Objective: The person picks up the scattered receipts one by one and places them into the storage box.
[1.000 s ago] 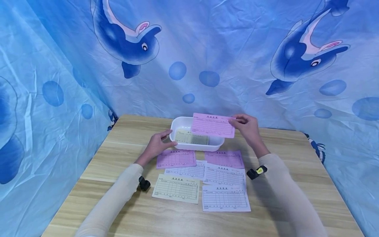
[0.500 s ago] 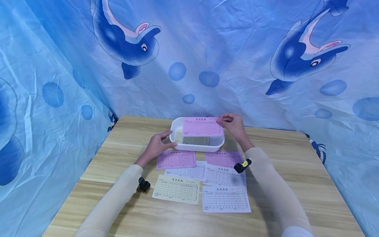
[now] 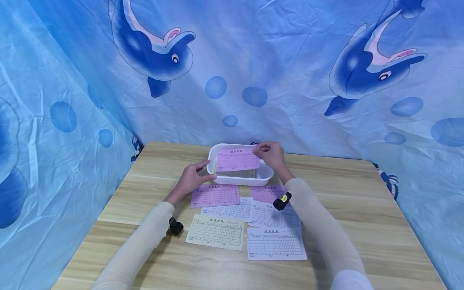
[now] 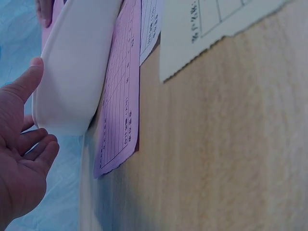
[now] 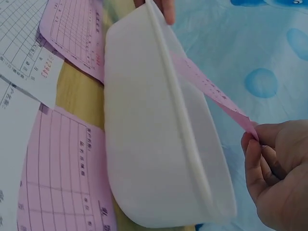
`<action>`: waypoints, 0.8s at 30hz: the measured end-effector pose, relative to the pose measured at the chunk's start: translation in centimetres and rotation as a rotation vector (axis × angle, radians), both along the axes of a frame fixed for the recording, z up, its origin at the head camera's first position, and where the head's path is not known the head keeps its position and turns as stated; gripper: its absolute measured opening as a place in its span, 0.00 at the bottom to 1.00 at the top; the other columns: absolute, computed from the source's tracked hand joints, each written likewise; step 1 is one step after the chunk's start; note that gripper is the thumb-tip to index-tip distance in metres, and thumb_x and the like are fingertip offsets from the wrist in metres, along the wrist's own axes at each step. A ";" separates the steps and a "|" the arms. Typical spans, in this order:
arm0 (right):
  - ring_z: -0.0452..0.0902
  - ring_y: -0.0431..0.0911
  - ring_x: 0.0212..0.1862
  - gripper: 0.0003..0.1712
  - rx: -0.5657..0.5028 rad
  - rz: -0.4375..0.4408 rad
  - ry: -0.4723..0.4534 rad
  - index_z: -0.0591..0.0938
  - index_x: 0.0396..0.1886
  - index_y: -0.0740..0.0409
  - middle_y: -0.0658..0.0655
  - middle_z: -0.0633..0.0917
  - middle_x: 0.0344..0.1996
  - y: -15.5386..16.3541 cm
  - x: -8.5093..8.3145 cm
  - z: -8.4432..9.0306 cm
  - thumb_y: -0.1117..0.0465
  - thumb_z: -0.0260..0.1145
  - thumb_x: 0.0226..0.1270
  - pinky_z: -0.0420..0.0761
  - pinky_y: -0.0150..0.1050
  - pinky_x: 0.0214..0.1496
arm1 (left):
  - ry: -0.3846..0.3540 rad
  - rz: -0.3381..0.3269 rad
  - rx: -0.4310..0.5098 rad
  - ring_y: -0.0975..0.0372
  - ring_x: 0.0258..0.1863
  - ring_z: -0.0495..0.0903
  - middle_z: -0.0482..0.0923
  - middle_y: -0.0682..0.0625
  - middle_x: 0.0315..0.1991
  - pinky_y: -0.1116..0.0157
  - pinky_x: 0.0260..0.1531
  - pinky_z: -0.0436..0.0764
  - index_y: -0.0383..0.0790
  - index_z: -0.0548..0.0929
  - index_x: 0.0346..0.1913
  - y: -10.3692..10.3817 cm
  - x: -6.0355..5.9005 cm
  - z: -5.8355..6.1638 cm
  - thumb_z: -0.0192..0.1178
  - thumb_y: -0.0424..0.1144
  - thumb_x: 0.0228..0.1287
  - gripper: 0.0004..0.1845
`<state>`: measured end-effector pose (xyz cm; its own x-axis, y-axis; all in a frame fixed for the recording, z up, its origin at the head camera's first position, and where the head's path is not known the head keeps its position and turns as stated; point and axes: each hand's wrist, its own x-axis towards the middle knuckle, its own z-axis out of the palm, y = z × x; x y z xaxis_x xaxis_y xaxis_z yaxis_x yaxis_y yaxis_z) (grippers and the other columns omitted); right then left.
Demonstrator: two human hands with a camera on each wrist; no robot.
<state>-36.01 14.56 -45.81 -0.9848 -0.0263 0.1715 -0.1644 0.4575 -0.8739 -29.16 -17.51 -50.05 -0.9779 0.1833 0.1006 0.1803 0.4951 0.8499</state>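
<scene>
My right hand (image 3: 271, 155) pinches the right edge of a pink receipt slip (image 3: 235, 160) between thumb and fingers. The slip slants into a white plastic tub (image 3: 264, 177), over a pale yellow slip (image 3: 241, 174) lying inside. My left hand (image 3: 192, 177) holds the tub's left end, thumb at the front rim and fingers round the end; in the left wrist view the left hand (image 4: 24, 154) has its lower fingers loosely bent. The right wrist view shows the pinched pink slip (image 5: 211, 89) reaching over the tub's far rim.
In front of the tub lie a left pink slip (image 3: 215, 196), a right pink slip (image 3: 264, 194), white slips (image 3: 275, 243) partly overlapping, and a yellow slip (image 3: 215, 232). They rest on a wooden table (image 3: 152, 257). A blue dolphin-print curtain (image 3: 290, 80) hangs behind.
My right hand has moved left and slightly down with the pink slip, bringing it from above the tub's right side down into the tub. The left hand has stayed at the tub's left end.
</scene>
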 end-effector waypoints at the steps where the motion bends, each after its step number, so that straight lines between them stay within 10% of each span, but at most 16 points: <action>1: 0.88 0.48 0.35 0.08 0.005 -0.005 -0.009 0.89 0.37 0.59 0.58 0.91 0.34 -0.2 -0.1 -0.2 0.59 0.76 0.64 0.89 0.38 0.37 | -0.001 0.001 0.000 0.44 0.71 0.71 0.68 0.41 0.74 0.50 0.71 0.73 0.38 0.73 0.72 0.0 0.0 0.0 0.77 0.52 0.57 0.43; 24: 0.89 0.49 0.35 0.12 0.093 0.059 -0.073 0.89 0.42 0.62 0.61 0.91 0.37 -2.4 -0.3 -1.4 0.58 0.75 0.65 0.89 0.36 0.36 | 0.014 -0.001 -0.013 0.44 0.70 0.72 0.70 0.41 0.72 0.50 0.69 0.74 0.37 0.74 0.72 0.0 0.1 0.1 0.77 0.50 0.57 0.42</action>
<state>-36.30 12.12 -47.16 -0.9909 -0.0968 0.0931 -0.1304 0.5289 -0.8386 -29.10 -17.50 -49.96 -0.9762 0.1855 0.1121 0.1926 0.5058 0.8409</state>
